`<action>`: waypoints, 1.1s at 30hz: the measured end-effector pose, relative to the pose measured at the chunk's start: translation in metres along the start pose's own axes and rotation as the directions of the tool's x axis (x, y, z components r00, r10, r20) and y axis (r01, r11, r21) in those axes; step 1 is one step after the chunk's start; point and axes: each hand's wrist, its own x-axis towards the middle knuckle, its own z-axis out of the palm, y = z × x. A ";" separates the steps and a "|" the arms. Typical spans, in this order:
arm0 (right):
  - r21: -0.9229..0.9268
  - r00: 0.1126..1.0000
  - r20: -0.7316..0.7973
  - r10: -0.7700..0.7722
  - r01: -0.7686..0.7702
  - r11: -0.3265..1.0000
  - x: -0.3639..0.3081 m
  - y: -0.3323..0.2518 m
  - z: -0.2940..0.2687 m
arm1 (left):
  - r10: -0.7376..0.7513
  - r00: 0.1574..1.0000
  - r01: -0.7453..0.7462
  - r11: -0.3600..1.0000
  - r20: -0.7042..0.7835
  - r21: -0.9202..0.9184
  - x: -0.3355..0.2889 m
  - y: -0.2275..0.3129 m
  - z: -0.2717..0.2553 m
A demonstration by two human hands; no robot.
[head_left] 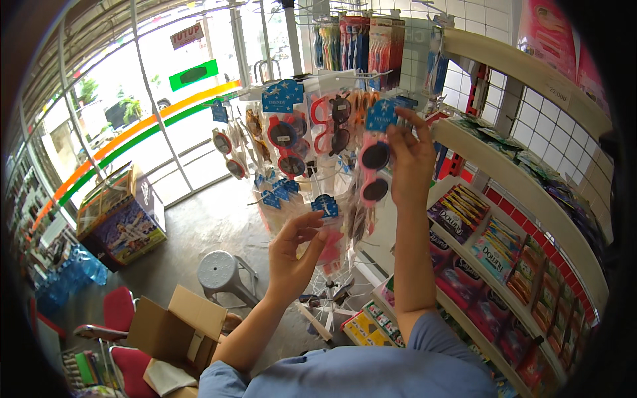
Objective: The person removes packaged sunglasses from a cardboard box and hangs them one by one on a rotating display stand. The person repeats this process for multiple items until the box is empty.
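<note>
My right hand is raised, its fingers pinching the edge of a blue starred header card. Below that card hangs a pair of pink round-lensed sunglasses in clear packaging. Lower and to the left, my left hand has its fingers curved and its thumb apart, with nothing seen in it. Its fingertips are close to another blue starred card on the rack; whether they touch I cannot tell. Beside my hands, red-framed sunglasses and other packed sunglasses hang on the wire display rack.
Toothbrush packs hang behind the rack. Curved shelves with sachets and packets run along my right. At left are a grey stool, an open cardboard box, a red chair and a printed carton near the glass front.
</note>
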 end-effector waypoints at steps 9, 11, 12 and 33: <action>-0.055 0.997 0.053 -0.050 0.052 0.997 0.057 0.007 0.004 | -0.042 0.999 0.041 0.999 -0.014 -0.015 -0.016 -0.003 -0.012; -0.070 0.999 0.007 -0.036 0.037 0.997 0.060 0.013 0.004 | -0.044 0.999 0.044 0.999 -0.031 0.004 -0.019 -0.003 -0.015; -0.049 0.999 0.014 -0.050 0.050 0.998 0.062 0.015 0.004 | -0.045 0.998 0.046 0.999 -0.040 0.019 -0.021 -0.004 -0.017; -0.049 0.971 0.209 0.113 -0.105 0.993 0.054 0.030 0.032 | -0.070 0.985 0.082 0.994 -0.157 0.073 -0.056 -0.006 -0.043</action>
